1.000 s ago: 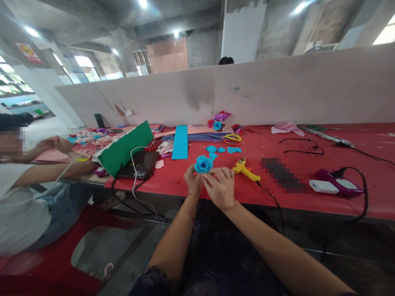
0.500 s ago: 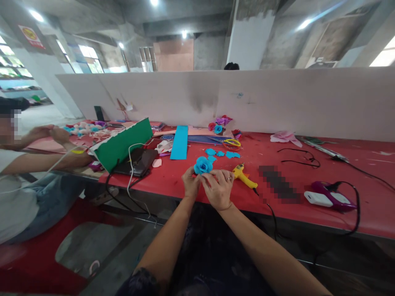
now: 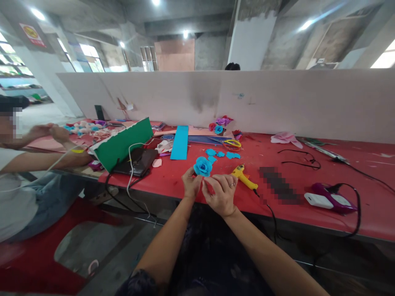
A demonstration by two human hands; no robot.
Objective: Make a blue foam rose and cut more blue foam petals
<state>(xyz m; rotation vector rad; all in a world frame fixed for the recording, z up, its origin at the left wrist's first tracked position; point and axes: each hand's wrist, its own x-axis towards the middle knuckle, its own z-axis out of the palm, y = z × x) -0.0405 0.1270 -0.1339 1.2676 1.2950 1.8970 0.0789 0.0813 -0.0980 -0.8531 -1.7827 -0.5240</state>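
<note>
A blue paper flower [image 3: 203, 166] is held above the red table's front edge. My left hand [image 3: 191, 183] grips it from below and the left. Just right of the flower, my right hand [image 3: 220, 192] has its fingers bent and pressed together; whether anything is between them is too small to tell. Loose blue petals [image 3: 220, 154] lie on the table behind the flower. A yellow glue gun [image 3: 245, 177] rests to the right of my right hand.
On the red table [image 3: 256, 147] are scissors [image 3: 232, 144], a blue paper strip [image 3: 179, 142], eyeglasses [image 3: 304, 159] and a purple-and-white device [image 3: 331, 199] with a cord. A green board [image 3: 125, 144] stands left, near a person's arm [image 3: 46, 161]. A pale partition [image 3: 277, 102] rises behind.
My right hand has shifted slightly right and down, away from the flower's edge. The flower shows a bit more of its lower petals. My left hand has hardly moved.
</note>
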